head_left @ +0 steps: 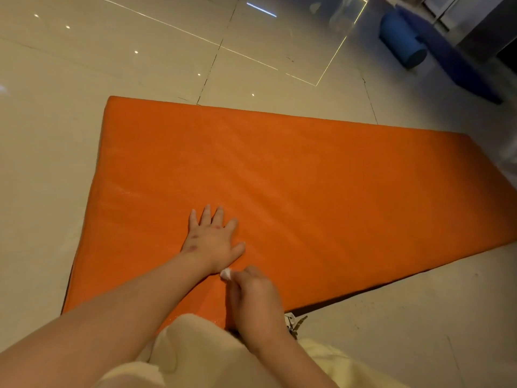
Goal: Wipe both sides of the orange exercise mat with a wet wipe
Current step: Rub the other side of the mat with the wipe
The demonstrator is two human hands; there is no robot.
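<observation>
Nearest, clenching a small crumpled white wet wipe [226, 273] in the right hand [257, 298], pressed to the near edge of the flat rectangular orange padded exercise mat [307, 177]. Just beyond, bracing with the left hand [214, 239], palm down on the mat, fingers spread, grasping nothing. As for risks, by judgement: could leave unwiped strips with so small a wad; could shove the mat across the glossy pale tiled floor [84, 79] if braced too lightly; could run dry before covering both faces. Lies flat on that floor, one orange face up, long axis seemingly running left to right across the view, angling away toward the far right.
</observation>
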